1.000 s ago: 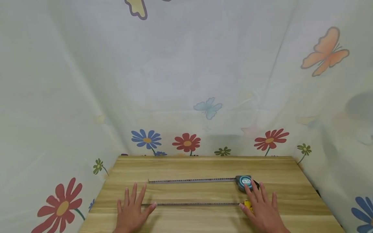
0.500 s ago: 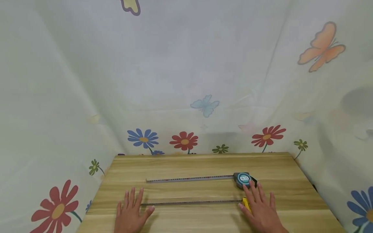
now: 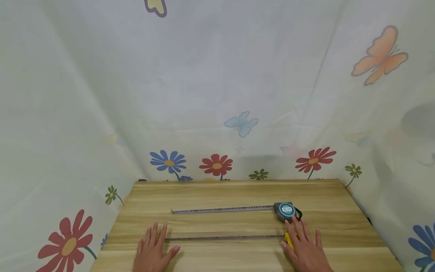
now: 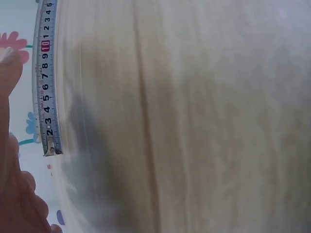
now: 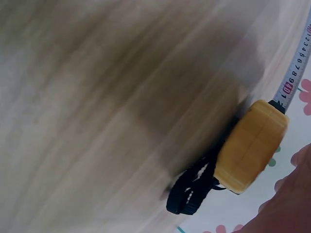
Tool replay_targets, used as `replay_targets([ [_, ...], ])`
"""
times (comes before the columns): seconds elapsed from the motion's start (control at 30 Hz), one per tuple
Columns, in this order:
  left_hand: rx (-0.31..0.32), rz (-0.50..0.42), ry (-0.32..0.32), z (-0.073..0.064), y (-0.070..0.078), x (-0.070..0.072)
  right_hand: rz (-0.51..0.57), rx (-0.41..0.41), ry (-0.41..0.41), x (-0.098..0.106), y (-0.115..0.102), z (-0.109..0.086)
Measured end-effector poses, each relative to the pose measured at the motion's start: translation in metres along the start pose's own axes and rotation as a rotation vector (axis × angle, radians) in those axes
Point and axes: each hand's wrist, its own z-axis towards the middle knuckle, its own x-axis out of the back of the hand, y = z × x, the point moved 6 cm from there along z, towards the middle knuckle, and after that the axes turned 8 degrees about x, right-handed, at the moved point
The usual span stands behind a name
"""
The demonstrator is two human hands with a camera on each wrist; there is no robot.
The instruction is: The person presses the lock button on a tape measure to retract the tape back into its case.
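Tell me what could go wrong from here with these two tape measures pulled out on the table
The yellow tape measure has its blade out, ending by the left hand; I can't tell if it's locked, so it might snap back. The right hand is close to the gray-teal tape measure and could nudge it. The yellow one's looped black strap might snag if that tape is lifted.

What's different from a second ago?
The left hand and right hand have drawn back slightly from the table's far edge. Nothing was taken hold of or let go. The grey tape measure and yellow tape measure stayed put, both extended.
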Motion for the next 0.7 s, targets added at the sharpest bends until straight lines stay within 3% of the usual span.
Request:
replay_targets([
  [0.23, -0.008, 0.015, -0.022, 0.0, -0.002, -0.004, 0.019, 0.018, -0.001, -0.006, 0.003, -0.002],
  [0.47, 0.001, -0.01, -0.095, 0.003, -0.005, -0.01, -0.008, 0.0, -0.091, -0.017, 0.008, -0.003],
  [0.7, -0.019, -0.048, -0.102, 0.003, -0.005, -0.01, -0.01, 0.009, -0.089, -0.021, 0.01, -0.003],
])
